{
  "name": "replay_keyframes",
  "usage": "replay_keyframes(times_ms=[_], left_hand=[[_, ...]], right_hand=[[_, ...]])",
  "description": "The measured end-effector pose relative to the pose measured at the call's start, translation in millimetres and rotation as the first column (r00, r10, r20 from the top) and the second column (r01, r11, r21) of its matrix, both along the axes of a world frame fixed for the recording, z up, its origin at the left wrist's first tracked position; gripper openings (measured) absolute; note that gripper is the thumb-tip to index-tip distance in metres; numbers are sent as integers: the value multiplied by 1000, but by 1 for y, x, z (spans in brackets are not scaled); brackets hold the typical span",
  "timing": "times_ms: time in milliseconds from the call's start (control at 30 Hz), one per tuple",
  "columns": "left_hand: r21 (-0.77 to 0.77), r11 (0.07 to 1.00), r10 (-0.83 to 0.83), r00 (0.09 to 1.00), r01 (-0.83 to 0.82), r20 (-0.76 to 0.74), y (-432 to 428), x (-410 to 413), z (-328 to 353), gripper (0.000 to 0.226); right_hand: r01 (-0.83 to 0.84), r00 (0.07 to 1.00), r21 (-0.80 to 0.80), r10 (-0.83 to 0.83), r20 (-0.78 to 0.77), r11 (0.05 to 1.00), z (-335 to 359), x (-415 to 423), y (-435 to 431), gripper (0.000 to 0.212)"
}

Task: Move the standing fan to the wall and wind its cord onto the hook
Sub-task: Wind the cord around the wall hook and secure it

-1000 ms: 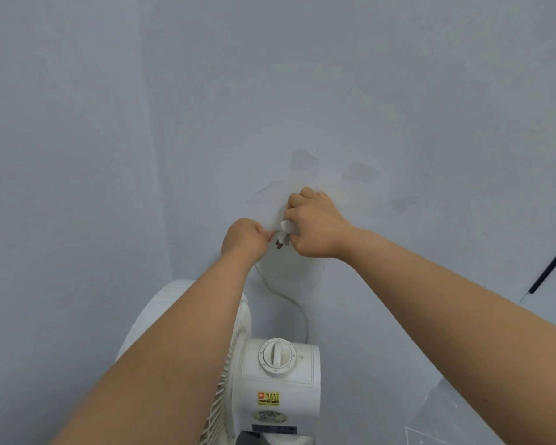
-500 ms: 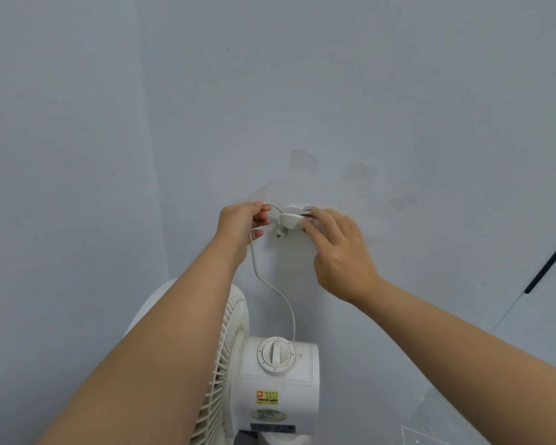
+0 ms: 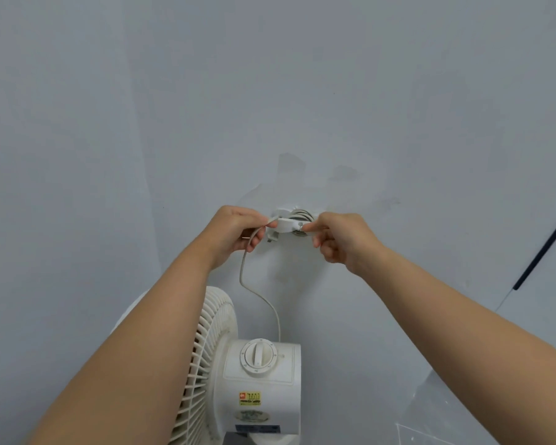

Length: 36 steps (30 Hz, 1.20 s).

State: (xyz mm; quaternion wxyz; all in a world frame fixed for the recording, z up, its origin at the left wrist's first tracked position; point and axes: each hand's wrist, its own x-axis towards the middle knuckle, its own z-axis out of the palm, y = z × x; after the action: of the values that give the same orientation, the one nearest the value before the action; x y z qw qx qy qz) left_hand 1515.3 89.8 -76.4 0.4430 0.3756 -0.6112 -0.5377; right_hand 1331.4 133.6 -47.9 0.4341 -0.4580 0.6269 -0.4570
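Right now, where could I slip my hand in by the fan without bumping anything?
Free: the bare wall above the hook, and the wall patch between the cord, the right hand and the fan top. Crowded: at the hook, where the left hand pinches the cord and the right hand pinches the plug.

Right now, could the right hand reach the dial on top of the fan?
Probably yes: the dial sits bare below the hands, nothing over it. But the right hand pinches the plug of the cord at the hook and must let go first.
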Motion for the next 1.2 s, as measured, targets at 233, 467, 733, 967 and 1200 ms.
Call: replay_keyframes(times_ms=[233, 467, 733, 967, 1200], left_hand=[[194, 958, -227, 971, 209, 77, 4, 4, 3, 22], [414, 866, -374, 914, 281, 161, 7, 11, 0, 35], [404, 897, -264, 949, 178, 170, 4, 5, -3, 22], [353, 931, -162, 973, 97, 161, 4, 2, -6, 22], [342, 929, -192, 975, 142, 115, 7, 2, -5, 23]], right_hand=[[-129, 992, 137, 125, 34, 982, 5, 20, -12, 33], [-186, 981, 233, 166, 100, 955, 5, 31, -17, 20], [-169, 984, 222, 178, -21, 960, 16, 24, -15, 21], [-53, 998, 80, 54, -13, 995, 30, -2, -10, 25], [96, 821, -319, -256, -510, 943, 0, -25, -19, 37]])
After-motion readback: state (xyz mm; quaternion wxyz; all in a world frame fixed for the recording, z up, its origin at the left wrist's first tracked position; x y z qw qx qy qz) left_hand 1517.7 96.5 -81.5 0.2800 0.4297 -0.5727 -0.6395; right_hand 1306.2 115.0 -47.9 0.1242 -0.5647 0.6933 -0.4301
